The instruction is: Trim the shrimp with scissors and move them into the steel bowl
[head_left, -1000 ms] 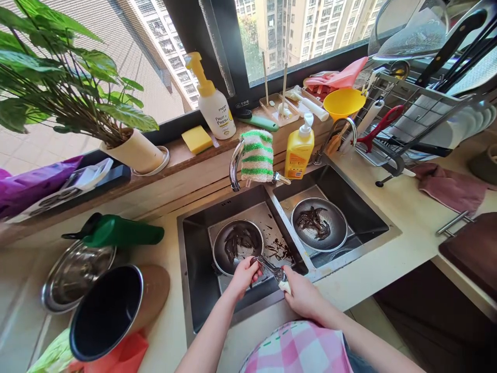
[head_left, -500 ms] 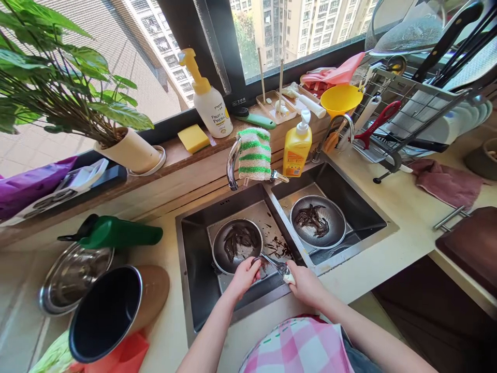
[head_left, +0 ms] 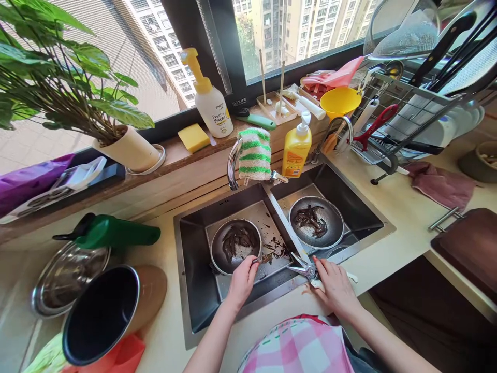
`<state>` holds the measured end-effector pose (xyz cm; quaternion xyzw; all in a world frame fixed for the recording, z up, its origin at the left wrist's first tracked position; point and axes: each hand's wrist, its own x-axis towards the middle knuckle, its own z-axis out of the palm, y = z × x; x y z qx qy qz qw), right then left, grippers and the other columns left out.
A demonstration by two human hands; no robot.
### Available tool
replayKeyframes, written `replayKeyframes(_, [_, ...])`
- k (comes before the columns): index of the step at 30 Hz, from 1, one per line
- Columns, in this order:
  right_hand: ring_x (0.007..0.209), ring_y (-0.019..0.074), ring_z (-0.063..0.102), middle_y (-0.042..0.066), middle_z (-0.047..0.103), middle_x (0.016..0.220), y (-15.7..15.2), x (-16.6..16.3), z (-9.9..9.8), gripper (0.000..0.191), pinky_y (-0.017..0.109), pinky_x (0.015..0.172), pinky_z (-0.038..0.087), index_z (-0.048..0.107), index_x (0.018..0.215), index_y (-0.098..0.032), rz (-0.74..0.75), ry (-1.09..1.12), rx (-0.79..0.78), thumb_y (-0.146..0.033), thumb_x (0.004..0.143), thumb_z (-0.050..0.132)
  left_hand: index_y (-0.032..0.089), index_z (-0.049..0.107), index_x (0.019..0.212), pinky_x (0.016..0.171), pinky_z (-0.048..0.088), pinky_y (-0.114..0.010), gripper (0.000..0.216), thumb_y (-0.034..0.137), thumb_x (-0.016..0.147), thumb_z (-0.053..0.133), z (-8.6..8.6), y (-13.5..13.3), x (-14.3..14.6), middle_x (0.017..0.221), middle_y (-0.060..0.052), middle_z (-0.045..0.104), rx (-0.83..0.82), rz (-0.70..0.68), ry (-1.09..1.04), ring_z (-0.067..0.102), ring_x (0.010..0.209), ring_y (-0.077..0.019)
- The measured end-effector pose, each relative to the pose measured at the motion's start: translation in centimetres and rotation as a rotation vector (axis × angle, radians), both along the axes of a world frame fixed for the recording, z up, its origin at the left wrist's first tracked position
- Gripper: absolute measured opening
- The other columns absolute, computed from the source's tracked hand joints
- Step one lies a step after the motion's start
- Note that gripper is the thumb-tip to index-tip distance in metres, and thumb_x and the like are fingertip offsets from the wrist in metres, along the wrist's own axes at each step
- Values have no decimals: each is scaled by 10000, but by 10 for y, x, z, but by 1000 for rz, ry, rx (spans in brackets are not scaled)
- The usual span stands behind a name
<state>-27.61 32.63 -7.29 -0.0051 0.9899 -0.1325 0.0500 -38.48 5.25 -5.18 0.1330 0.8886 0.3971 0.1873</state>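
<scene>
My left hand point(head_left: 243, 280) reaches into the left sink basin, fingers pinched on a small dark fish at the near edge of a steel bowl point(head_left: 235, 252) of small dark fish. My right hand point(head_left: 334, 287) lies on the front rim of the sink, over the white handles of kitchen scissors point(head_left: 306, 268), whose blades point left along the rim. A second steel bowl point(head_left: 316, 221) with more fish sits in the right basin. Dark scraps point(head_left: 275, 249) lie on the tray between the bowls.
A tap point(head_left: 233, 163) with a green-striped cloth point(head_left: 254, 154) hangs over the sink, beside a yellow soap bottle point(head_left: 297, 147). Left on the counter stand a black pot point(head_left: 103, 313), a steel lid point(head_left: 66, 277) and a green jug point(head_left: 112, 233). A dish rack point(head_left: 411, 116) stands right.
My right hand has carried the scissors from the left basin rightward and set them down on the sink's front rim. My left hand stays at the left bowl.
</scene>
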Motion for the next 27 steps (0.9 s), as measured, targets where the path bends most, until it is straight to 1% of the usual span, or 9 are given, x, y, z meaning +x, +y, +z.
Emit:
replayKeyframes(2, [1029,287,451,143,516,1123,0,-3,3,650,419,876,355,384,1274,-134,18,37,-46,-344,697,598,193,529,940,645,409,-242,237,332,863,353,1,0,2,777,-26,600,29,9,-14,547,689,-148])
replayKeyframes(4, [1066,294,434,146,508,1142,-8,-12,11,670,448,907,343,387,1278,-154,43,64,-162,-376,689,617,191,526,926,634,407,-235,229,331,862,357,3,-1,3,749,-18,586,65,11,-34,537,670,-142])
replayKeyframes(8, [1133,252,422,137,469,1235,-45,-48,27,572,401,940,357,431,1249,-177,84,11,-613,-378,737,587,187,520,903,639,401,-232,222,337,861,362,11,2,6,744,-21,569,118,-14,-86,515,674,-141])
replayKeyframes(11, [1008,214,537,102,585,1117,-77,-75,26,474,339,878,421,542,1150,-171,60,-172,-918,-334,711,618,183,515,904,629,399,-230,230,346,861,359,16,4,8,743,-25,566,139,-19,-131,506,654,-139])
replayKeyframes(14, [871,200,599,62,668,960,-98,-90,17,338,312,797,459,642,1005,-181,6,-340,-1102,-294,687,626,184,510,904,654,407,-237,234,359,858,361,17,5,9,762,-29,572,161,8,-151,519,673,-144])
replayKeyframes(17, [802,186,606,31,686,863,-105,-93,9,268,286,744,465,674,932,-186,-28,-399,-1235,-277,690,603,184,502,910,680,413,-245,224,348,859,356,18,4,9,783,-35,580,164,21,-152,529,703,-150])
replayKeyframes(19, [768,176,601,15,684,820,-105,-91,6,250,269,721,458,684,907,-183,-29,-416,-1282,-270,690,596,189,504,944,710,414,-256,219,327,859,357,19,3,8,832,-44,588,137,-3,-130,535,747,-157])
replayKeyframes(23, [722,161,584,3,678,781,-103,-90,0,242,245,675,438,694,894,-186,-29,-427,-1290,-260,683,600,208,520,987,749,397,-278,217,288,852,371,23,3,4,938,-64,596,-13,-102,-87,539,837,-181])
replayKeyframes(27, [687,155,572,3,673,736,-106,-92,-9,221,242,651,431,708,840,-178,-76,-446,-1316,-283,669,615,208,521,929,680,387,-261,191,279,854,360,21,4,0,864,-56,598,-128,-143,-93,543,767,-179])
